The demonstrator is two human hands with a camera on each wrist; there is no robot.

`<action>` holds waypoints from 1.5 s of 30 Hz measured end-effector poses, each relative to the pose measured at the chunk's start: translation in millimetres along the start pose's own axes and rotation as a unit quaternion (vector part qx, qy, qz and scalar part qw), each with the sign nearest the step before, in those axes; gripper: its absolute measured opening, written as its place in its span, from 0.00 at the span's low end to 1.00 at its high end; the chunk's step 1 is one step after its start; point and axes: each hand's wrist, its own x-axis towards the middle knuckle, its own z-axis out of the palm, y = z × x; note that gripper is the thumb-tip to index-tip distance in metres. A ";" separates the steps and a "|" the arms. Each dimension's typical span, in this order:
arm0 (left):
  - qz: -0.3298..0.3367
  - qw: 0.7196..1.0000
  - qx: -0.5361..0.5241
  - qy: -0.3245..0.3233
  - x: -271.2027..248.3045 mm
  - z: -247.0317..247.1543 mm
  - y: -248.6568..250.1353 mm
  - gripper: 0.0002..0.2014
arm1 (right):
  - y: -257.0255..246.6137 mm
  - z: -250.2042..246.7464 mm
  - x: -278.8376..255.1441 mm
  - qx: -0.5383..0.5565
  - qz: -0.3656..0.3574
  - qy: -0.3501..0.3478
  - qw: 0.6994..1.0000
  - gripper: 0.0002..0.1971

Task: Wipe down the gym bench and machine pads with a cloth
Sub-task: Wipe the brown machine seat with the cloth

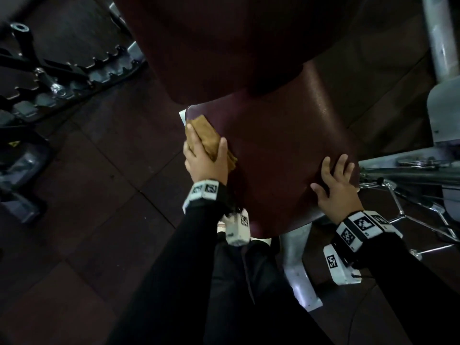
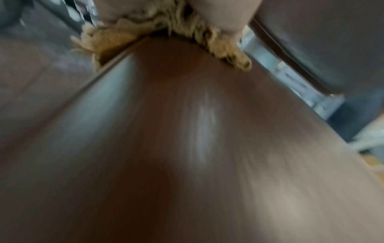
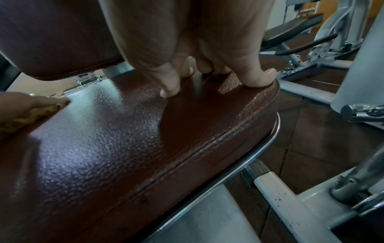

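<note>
A tan cloth (image 1: 204,135) lies on the far left corner of the maroon seat pad (image 1: 278,150). My left hand (image 1: 205,165) presses down on the cloth with thumb and forefinger spread. Its other fingers are hidden at the seat's left edge. The blurred left wrist view shows the cloth (image 2: 116,37) bunched over the pad's edge (image 2: 187,131). My right hand (image 1: 336,185) rests spread on the seat's near right side, holding nothing. Its fingertips (image 3: 259,78) press near the stitched rim of the pad (image 3: 124,139). A maroon back pad (image 1: 224,46) overhangs the seat.
A notched metal rack (image 1: 74,70) lies on the dark tiled floor (image 1: 99,195) to the left. White machine frame (image 1: 443,95) and chrome rods (image 1: 410,215) stand close on the right. A white support post (image 1: 298,270) holds up the seat.
</note>
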 end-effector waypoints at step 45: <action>0.251 0.920 0.126 -0.273 -189.7 -171.7 100.4 0.19 | -26.8 -97.7 -190.2 0.271 -0.192 0.004 0.943 0.22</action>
